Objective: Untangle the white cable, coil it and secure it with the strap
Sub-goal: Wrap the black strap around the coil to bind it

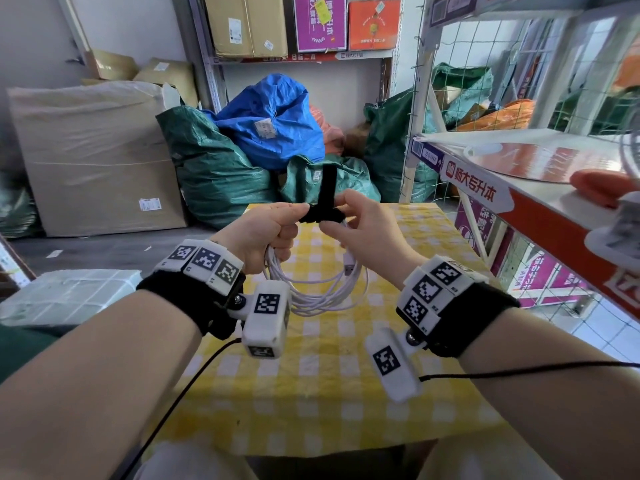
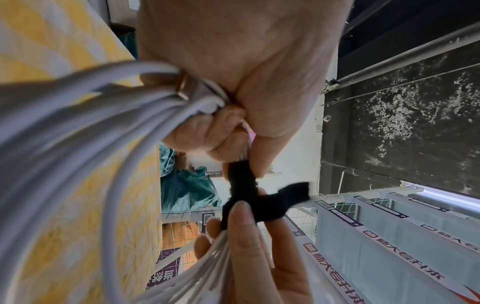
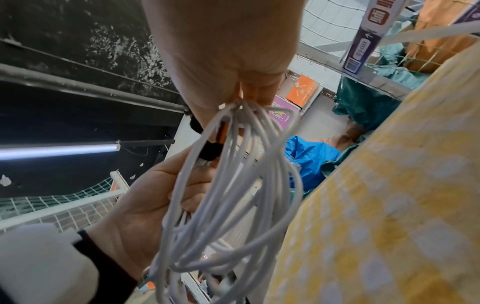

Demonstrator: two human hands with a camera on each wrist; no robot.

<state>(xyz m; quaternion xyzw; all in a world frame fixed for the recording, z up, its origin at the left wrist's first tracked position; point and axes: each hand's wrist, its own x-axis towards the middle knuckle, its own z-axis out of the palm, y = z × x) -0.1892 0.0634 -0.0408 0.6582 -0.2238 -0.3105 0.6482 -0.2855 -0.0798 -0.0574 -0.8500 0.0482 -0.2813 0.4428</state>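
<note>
While the left hand (image 1: 266,230) grips the coiled white cable (image 1: 311,289) to keep its loops gathered, the right hand's (image 1: 363,233) fingers (image 2: 241,218) pinch the black strap (image 1: 325,202) around the bundle.

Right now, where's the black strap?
In the head view the black strap sits mid-frame around the top of the white cable coil, pinched between the left hand and right hand, with one end sticking up, above the yellow checked tablecloth.

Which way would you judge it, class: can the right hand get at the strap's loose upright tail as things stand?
Probably yes. The right hand already pinches the strap at the coiled white cable, and the tail stands free just above its fingers; the left hand holds the coil beside it, not over the tail.
</note>
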